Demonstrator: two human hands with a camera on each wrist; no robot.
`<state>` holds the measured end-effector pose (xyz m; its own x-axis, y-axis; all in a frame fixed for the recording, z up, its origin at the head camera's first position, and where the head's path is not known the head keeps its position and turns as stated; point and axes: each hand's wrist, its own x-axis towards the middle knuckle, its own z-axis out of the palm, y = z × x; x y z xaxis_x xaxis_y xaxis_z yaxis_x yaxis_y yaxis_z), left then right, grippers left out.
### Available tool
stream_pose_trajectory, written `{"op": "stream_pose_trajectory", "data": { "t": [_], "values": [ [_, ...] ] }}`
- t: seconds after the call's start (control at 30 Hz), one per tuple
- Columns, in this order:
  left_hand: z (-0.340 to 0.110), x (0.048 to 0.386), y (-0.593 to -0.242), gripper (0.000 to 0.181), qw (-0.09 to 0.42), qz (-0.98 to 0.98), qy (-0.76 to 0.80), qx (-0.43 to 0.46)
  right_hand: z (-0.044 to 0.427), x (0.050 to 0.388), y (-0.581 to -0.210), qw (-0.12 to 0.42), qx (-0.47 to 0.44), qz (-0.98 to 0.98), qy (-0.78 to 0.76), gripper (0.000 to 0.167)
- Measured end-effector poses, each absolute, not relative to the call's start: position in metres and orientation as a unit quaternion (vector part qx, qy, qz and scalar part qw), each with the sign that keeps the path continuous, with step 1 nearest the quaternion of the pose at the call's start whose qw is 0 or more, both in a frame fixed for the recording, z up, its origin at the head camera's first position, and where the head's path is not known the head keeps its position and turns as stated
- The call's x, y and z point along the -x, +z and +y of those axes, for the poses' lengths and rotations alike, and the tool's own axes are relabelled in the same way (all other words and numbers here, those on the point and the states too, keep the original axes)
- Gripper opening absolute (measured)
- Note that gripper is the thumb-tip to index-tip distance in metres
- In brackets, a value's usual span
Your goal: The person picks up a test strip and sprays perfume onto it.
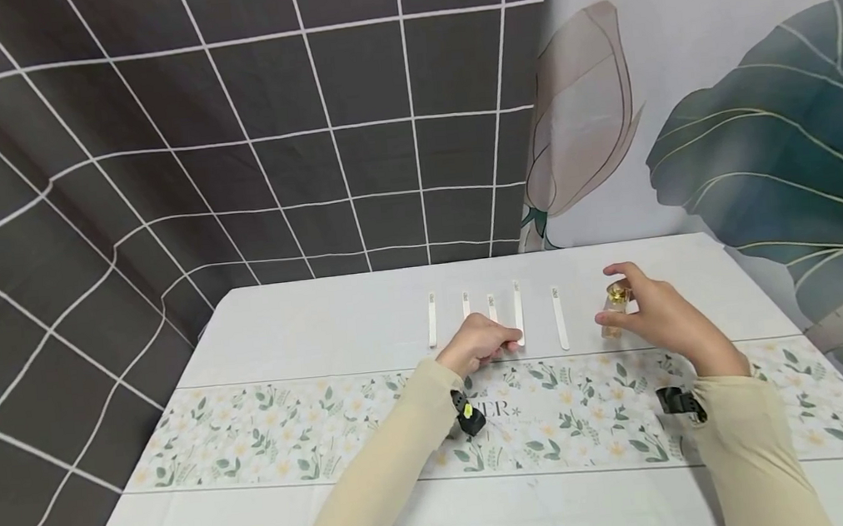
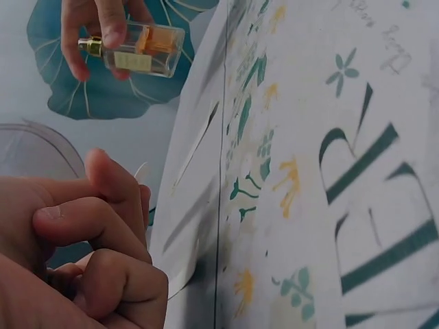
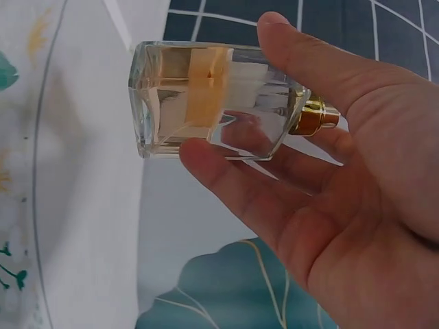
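Note:
My right hand (image 1: 659,313) grips a clear glass perfume bottle (image 3: 206,103) with a gold spray neck. Thumb and fingers lie on opposite sides of the glass, and pale orange liquid shows inside. In the left wrist view the bottle (image 2: 147,51) is held off the table. My left hand (image 1: 481,343) has its fingers curled, with thumb and fingertips at the lower end of a white paper test strip (image 1: 518,309). Only a small part of that strip (image 2: 142,171) shows past the fingers in the left wrist view.
Several more white strips lie in a row on the table: one at the left (image 1: 432,320), two beyond my left hand, one at the right (image 1: 560,318). A floral printed band (image 1: 256,432) crosses the white table. Behind hang a dark grid cloth (image 1: 375,158) and a leaf-printed cloth.

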<state>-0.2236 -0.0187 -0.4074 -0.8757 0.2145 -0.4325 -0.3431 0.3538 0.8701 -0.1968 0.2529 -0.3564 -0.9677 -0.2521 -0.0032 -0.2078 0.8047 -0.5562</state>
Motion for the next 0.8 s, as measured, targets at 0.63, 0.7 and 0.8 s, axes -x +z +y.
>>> {"op": "stream_pose_trajectory", "data": {
  "t": [0.63, 0.7, 0.8],
  "values": [
    [-0.01, 0.218, -0.411, 0.03, 0.264, 0.789, 0.555, 0.019, 0.25, 0.202, -0.374, 0.067, 0.112, 0.95, -0.284, 0.08],
    [-0.007, 0.215, -0.407, 0.027, 0.244, 0.809, 0.534, 0.002, 0.251, 0.203, -0.375, 0.067, 0.113, 0.95, -0.284, 0.081],
    [-0.001, 0.212, -0.4, 0.028, 0.193, 0.858, 0.474, -0.039, 0.251, 0.204, -0.377, 0.066, 0.113, 0.95, -0.283, 0.081]
  ]
}}
